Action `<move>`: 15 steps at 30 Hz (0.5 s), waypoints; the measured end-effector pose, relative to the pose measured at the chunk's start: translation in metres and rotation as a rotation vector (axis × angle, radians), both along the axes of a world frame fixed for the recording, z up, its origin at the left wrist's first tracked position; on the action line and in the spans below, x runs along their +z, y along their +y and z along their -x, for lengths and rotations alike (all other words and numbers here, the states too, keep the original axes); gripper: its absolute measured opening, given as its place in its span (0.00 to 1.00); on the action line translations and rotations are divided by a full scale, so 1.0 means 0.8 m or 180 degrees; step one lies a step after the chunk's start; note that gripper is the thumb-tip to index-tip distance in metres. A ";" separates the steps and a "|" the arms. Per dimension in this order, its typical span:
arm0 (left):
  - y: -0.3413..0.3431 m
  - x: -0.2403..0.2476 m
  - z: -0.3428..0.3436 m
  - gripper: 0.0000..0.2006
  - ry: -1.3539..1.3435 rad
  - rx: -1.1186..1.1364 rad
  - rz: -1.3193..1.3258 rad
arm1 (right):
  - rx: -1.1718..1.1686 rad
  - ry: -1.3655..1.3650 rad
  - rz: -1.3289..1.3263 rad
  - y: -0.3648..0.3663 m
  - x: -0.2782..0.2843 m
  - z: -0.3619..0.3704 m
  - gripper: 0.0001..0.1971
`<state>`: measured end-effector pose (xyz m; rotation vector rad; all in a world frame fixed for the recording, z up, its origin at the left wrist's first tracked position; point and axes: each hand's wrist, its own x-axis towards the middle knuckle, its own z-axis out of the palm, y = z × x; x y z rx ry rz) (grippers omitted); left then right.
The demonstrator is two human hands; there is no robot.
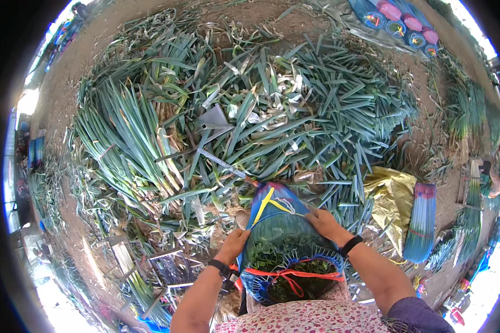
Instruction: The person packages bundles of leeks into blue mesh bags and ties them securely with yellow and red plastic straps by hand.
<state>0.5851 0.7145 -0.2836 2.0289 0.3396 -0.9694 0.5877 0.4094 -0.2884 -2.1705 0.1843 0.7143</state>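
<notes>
Toward six o'clock, a blue translucent bag [280,225] of leafy greens [266,252] sits between the hands: the left hand [234,244] pinches its edge at the bag's nine o'clock, the right hand [323,223] at two. A red ribbon [294,273] crosses its six-o'clock end. Long green onions [122,127] lie toward ten.

A bag [286,221] between the left hand [234,245] and right hand [325,223] contains greens [265,254]. Beyond the bag lie loose leaves [339,94]; ahead-left of it, stalks [133,133]; to its right, a sheet [389,202], then a bundle [420,227].
</notes>
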 end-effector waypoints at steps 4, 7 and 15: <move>0.015 0.007 0.029 0.19 0.0207 -0.0205 0.0035 | -0.0136 0.0521 0.0017 0.014 0.061 0.017 0.18; 0.004 0.046 0.041 0.18 0.0015 -0.0227 -0.0021 | -0.0401 0.0520 0.0162 0.013 0.075 0.041 0.18; 0.006 0.057 0.064 0.14 -0.0356 -0.0071 -0.0133 | -0.0471 0.0464 0.0043 0.024 0.090 0.053 0.16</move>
